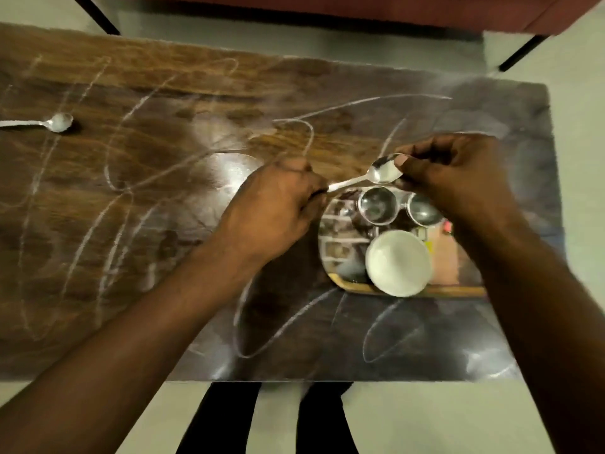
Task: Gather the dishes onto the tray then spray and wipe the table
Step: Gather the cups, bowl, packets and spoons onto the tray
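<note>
One wide-angle view from the person's head looks forward and steeply down onto the surface (157, 93) from its near edge. It sits close: the left hand (275, 208) and right hand (458, 181) meet mid-frame, with floor (327, 44) beyond.

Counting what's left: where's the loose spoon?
Head view: the loose spoon lies at the far left of the table, well apart from the tray.

Dim, warm-toned exposure overall. Hard glare from an overhead source is reflected off the glossy tabletop (131, 257) just left of the tray (352, 286), with fainter hotspots nearer than the tray. The tray is mirror-bright. Soft blur is spread across everything; tabletop edges far from the tray are bowed by wide-angle distortion.
</note>
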`<state>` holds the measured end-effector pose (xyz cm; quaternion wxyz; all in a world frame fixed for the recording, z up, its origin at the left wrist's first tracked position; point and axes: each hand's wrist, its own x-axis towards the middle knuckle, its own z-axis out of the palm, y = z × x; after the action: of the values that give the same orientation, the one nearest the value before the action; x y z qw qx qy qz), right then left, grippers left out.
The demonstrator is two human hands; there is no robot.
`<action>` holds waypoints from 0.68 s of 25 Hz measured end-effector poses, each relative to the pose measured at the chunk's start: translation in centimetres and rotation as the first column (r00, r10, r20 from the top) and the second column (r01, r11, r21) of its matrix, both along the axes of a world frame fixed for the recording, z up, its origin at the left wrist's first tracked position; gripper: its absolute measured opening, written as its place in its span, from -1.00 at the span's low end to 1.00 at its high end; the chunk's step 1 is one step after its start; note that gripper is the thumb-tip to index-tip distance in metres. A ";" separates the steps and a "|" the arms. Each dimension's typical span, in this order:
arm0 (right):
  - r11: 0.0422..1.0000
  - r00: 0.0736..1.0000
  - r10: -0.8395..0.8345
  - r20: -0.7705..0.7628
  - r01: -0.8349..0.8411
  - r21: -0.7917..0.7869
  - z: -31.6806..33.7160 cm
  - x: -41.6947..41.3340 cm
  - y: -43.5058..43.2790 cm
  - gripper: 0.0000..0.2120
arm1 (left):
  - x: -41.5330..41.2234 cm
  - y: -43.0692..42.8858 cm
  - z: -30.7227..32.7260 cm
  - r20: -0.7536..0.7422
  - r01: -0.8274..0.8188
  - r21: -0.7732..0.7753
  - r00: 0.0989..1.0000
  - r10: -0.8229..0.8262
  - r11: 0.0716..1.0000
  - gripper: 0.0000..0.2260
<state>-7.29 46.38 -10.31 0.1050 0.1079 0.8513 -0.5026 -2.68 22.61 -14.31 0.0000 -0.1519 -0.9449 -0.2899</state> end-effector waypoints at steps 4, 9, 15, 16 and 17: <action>0.987 0.987 -0.161 -0.024 0.161 0.012 3.4 3.3 13.2 -0.91 | -0.8 12.8 3.1 -0.013 0.194 -0.102 0.981 -0.196 0.976 -0.83; 0.941 0.938 -0.335 0.090 0.338 -0.026 2.1 8.0 24.4 -0.82 | 0.0 24.0 4.3 0.035 0.332 -0.306 0.941 -0.338 0.892 -0.81; 0.920 0.913 -0.373 0.166 0.387 -0.058 -3.5 9.5 27.9 -0.97 | -0.5 29.2 1.5 0.160 0.425 -0.488 0.902 -0.401 0.762 -0.82; 0.927 0.919 -0.356 0.171 0.370 -0.059 -4.5 9.2 27.6 -0.95 | -0.5 29.2 0.8 0.184 0.430 -0.523 0.900 -0.396 0.736 -0.83; 0.934 0.925 -0.336 0.178 0.352 -0.065 -5.4 8.9 27.3 -0.93 | -0.5 29.1 0.4 0.210 0.439 -0.552 0.896 -0.392 0.709 -0.85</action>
<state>1.60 73.70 -15.68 0.0901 0.2914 0.7825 -0.5428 -3.15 51.68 -13.92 -0.1483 -0.3417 -0.9279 0.0175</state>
